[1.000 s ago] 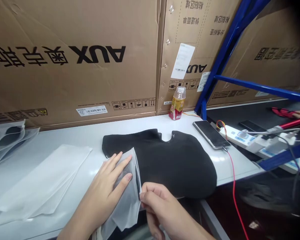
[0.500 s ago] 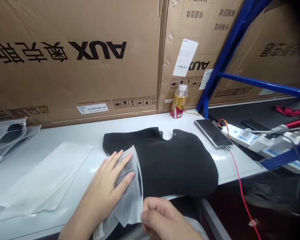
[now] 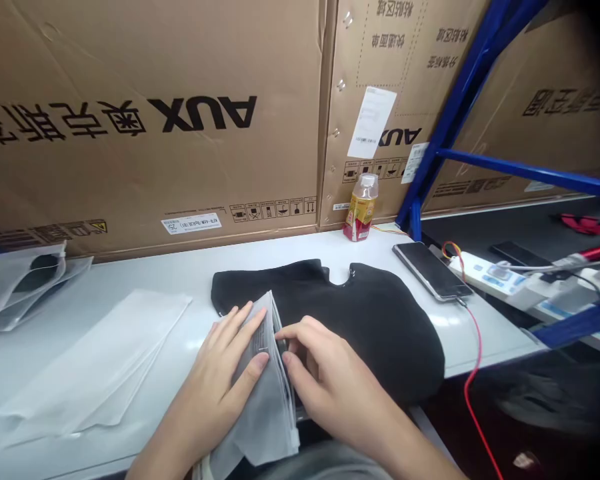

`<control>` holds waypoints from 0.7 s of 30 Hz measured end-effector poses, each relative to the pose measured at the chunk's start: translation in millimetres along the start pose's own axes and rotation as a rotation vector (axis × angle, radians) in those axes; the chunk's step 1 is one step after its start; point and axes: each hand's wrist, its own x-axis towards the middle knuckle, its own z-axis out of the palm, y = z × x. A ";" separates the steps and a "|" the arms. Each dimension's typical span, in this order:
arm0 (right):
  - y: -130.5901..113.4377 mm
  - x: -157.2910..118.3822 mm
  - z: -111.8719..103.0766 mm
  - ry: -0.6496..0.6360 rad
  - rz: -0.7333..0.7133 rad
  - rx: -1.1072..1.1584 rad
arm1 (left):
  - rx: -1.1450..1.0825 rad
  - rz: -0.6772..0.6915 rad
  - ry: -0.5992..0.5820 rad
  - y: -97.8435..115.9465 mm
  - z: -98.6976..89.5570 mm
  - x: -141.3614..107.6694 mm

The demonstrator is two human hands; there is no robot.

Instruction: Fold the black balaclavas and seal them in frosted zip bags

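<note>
A frosted zip bag stands at the table's front edge, with dark contents showing in its mouth, which faces right. Across its side lies my left hand, fingers stretched out and pressing on the plastic. At the mouth is my right hand, its index finger and thumb bent around the opening and the other fingers curled in. A dark bit shows between those fingertips; I cannot make out what it is. Behind both hands a black curved fabric piece with a notch in its far edge lies flat on the white table.
Flat frosted bags lie to the left, near filled bags. Right of the fabric are a bottle, a phone with a red cable, power strips and a blue frame. Cartons stand behind.
My right hand has moved up from the bag's lower corner to the middle of its mouth. My left hand remains on the bag. The whole view has shifted slightly.
</note>
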 end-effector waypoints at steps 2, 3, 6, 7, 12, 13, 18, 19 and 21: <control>0.0 -0.3 -3.2 -0.047 -0.001 0.024 | 0.009 -0.003 -0.011 0.8 0.1 0.0; 0.1 -0.2 -4.3 -0.073 0.000 0.018 | 0.014 -0.004 -0.010 1.4 0.0 -0.1; -1.1 2.9 -3.7 -0.085 0.022 -0.026 | 0.027 0.015 0.012 5.0 -1.2 -0.6; -2.0 5.0 -2.1 -0.078 0.033 -0.032 | 0.031 0.028 0.023 6.4 -1.9 -0.8; -5.8 17.5 4.2 -0.082 0.056 0.153 | 0.037 0.021 0.051 3.3 -2.7 -1.4; -5.1 18.6 2.0 -0.060 0.059 0.236 | 0.038 -0.010 0.052 -0.7 -1.2 -1.5; 19.4 10.6 -38.0 0.215 0.026 0.430 | 0.113 -0.190 0.049 -17.6 8.1 1.4; 29.2 7.7 -48.9 0.273 0.007 0.361 | 0.120 -0.196 0.055 -16.7 7.9 3.0; 50.9 2.6 -67.9 0.351 0.026 0.102 | 0.116 -0.186 0.067 -10.7 4.1 6.9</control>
